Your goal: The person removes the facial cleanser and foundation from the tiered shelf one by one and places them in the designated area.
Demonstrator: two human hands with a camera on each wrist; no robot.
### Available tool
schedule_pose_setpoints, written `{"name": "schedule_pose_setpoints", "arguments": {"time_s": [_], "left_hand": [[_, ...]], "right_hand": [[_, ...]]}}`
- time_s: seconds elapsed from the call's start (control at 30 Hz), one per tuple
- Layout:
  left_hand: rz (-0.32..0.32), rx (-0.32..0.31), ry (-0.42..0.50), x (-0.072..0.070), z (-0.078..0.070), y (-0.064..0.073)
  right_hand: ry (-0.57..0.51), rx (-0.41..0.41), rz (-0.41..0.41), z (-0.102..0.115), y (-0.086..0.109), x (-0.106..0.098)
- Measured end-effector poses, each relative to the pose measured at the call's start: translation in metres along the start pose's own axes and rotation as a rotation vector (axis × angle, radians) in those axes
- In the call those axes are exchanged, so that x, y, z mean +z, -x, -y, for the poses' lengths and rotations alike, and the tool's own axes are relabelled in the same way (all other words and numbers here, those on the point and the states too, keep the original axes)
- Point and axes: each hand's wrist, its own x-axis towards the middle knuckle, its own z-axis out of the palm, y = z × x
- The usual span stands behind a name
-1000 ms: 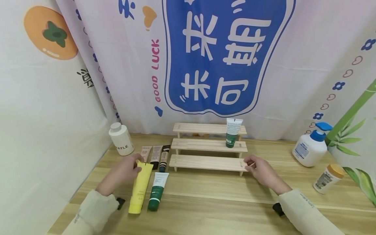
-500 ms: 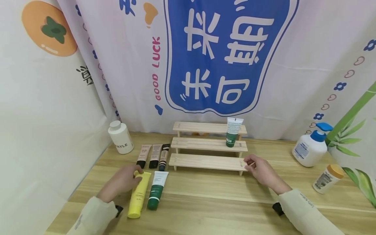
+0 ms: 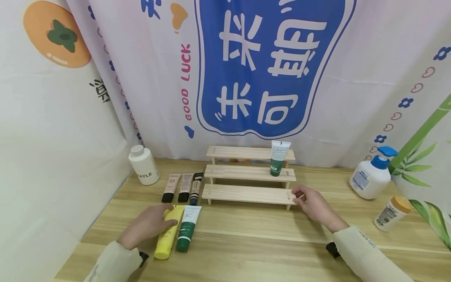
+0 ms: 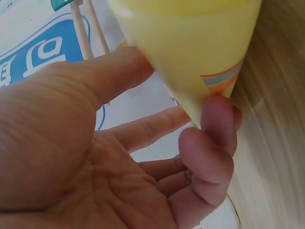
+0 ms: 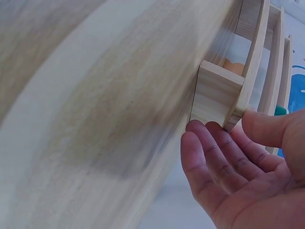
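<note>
My left hand (image 3: pixel 149 224) holds a yellow squeeze tube (image 3: pixel 168 235) near its flat end, with the cap end toward me. In the left wrist view the thumb lies on one side of the tube (image 4: pixel 190 52) and curled fingers touch the other. Just right of it lies a white-and-green tube (image 3: pixel 188 231). My right hand (image 3: pixel 311 205) pinches the right end of the lowest step of a three-step wooden rack (image 3: pixel 246 192), thumb on top and fingers below in the right wrist view. Another white-and-green tube (image 3: pixel 279 158) stands upright on the middle step.
Behind the left hand lie two pinkish tubes, one with a black cap (image 3: pixel 171 188) and one beside it (image 3: pixel 185 188), plus a dark-capped tube (image 3: pixel 195 190). A white bottle (image 3: pixel 143 166) stands back left. A pump bottle (image 3: pixel 370 176) and an orange-capped bottle (image 3: pixel 392 213) are at right.
The yellow tube has come down and toward me, uncovering the pinkish tube behind, then shifted slightly right beside the white-and-green tube. My left thumb has spread a little. The right hand stays put.
</note>
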Motion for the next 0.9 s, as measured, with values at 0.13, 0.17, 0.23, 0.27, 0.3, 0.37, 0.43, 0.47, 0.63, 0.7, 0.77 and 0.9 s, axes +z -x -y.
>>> {"name": "schedule_pose_setpoints", "arguments": {"time_s": [0.13,0.17,0.23,0.27,0.3,0.37,0.43,0.47,0.63,0.7,0.77,0.9], "left_hand": [[-0.008,0.000,0.004,0.001,-0.003,-0.005],[-0.010,-0.003,0.004,0.001,-0.003,-0.006],[-0.012,-0.013,0.007,0.001,-0.005,-0.007],[-0.013,-0.016,0.008,0.001,-0.006,-0.007],[-0.011,-0.023,0.009,0.001,-0.006,-0.007],[-0.011,-0.030,0.010,0.001,-0.008,-0.007],[-0.010,-0.034,0.012,0.001,-0.008,-0.007],[-0.009,-0.037,0.010,0.001,-0.009,-0.007],[-0.046,-0.048,-0.011,-0.004,-0.013,-0.006],[-0.088,-0.031,-0.024,-0.009,-0.018,-0.006],[-0.130,0.001,-0.031,-0.016,-0.026,-0.007],[-0.185,0.034,-0.005,-0.029,-0.047,-0.012]], "right_hand": [[-0.004,0.004,-0.001,0.000,0.000,0.001],[-0.004,-0.002,0.000,0.000,0.000,0.001],[-0.005,-0.002,-0.005,0.000,0.000,0.001],[-0.005,-0.002,-0.006,0.000,0.000,0.001],[-0.004,-0.004,-0.005,-0.001,0.000,0.001],[-0.005,-0.006,-0.004,-0.001,0.000,0.000],[-0.006,0.000,-0.004,-0.001,0.000,0.000],[-0.006,0.001,-0.004,-0.001,0.000,0.000],[-0.008,-0.003,-0.009,-0.001,0.000,0.001],[-0.012,-0.004,-0.014,-0.002,0.000,0.001],[-0.014,-0.009,-0.017,-0.002,0.000,0.001],[-0.017,-0.001,-0.015,-0.003,-0.001,0.002]]}}
